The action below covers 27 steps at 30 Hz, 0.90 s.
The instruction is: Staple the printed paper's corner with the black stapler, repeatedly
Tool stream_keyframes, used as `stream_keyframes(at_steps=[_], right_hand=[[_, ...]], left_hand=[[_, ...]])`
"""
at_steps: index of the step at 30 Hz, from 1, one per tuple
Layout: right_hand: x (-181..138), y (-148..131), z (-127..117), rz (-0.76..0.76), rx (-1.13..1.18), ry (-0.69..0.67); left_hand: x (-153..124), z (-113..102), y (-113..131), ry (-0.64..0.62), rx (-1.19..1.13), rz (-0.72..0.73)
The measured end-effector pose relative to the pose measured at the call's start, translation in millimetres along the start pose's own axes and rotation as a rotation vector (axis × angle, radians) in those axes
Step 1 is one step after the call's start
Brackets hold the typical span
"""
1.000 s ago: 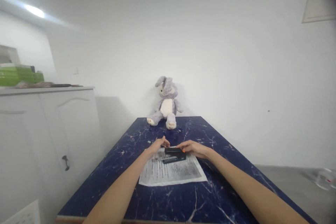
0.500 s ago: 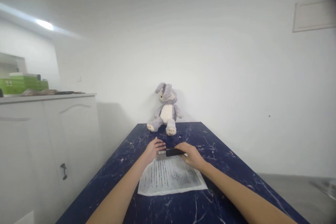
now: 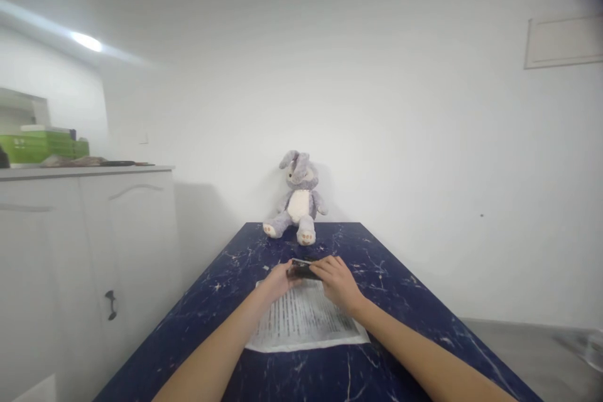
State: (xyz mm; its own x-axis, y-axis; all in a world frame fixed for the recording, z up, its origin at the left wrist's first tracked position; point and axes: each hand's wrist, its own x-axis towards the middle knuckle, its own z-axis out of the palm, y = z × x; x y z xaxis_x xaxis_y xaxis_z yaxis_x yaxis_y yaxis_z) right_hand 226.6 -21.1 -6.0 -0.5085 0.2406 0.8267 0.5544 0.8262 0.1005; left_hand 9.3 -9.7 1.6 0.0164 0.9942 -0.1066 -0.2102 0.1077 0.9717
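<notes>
A black stapler (image 3: 303,269) sits at the far edge of a printed paper sheet (image 3: 304,321) on the dark blue marbled table (image 3: 405,301). My right hand (image 3: 337,284) lies over the stapler's right end with its fingers curled round it. My left hand (image 3: 277,281) rests on the paper's far left corner, its fingers bent against the stapler's left end. Most of the stapler is hidden between the two hands.
A grey and white plush rabbit (image 3: 296,200) sits at the table's far end against the white wall. A white cabinet (image 3: 85,251) stands to the left, with green crates (image 3: 42,146) on top. Grey floor shows at the right.
The stapler has moved from on top of the paper to its far edge. My right hand has closed over it and my left hand has come in against its left end.
</notes>
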Motion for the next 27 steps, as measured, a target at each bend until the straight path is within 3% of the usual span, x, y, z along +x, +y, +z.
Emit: stream_keyframes(at_steps=[3,6,11,13,16,19,27], right_hand=[[0,9,0,0.505,0.236,0.018],[-4,26,0,0.724,0.440,-0.073],[-11,37,2,0.630,0.629,-0.286],[-9,32,0,0.567,0.660,-0.314],[0,21,-7,0.409,0.624,-0.222],[9,9,-14,0.260,0.603,-0.089],[10,2,-16,0.102,0.548,0.006]], left_hand=[[2,-9,5,0.145,0.110,0.133],[3,-16,13,0.242,0.224,0.305],[0,-11,14,0.239,0.393,0.529],[-3,-5,10,0.152,0.516,0.690],[-11,3,7,-0.051,0.671,0.851],[-22,9,9,-0.195,0.776,0.839],[-40,14,13,-0.287,1.080,0.756]])
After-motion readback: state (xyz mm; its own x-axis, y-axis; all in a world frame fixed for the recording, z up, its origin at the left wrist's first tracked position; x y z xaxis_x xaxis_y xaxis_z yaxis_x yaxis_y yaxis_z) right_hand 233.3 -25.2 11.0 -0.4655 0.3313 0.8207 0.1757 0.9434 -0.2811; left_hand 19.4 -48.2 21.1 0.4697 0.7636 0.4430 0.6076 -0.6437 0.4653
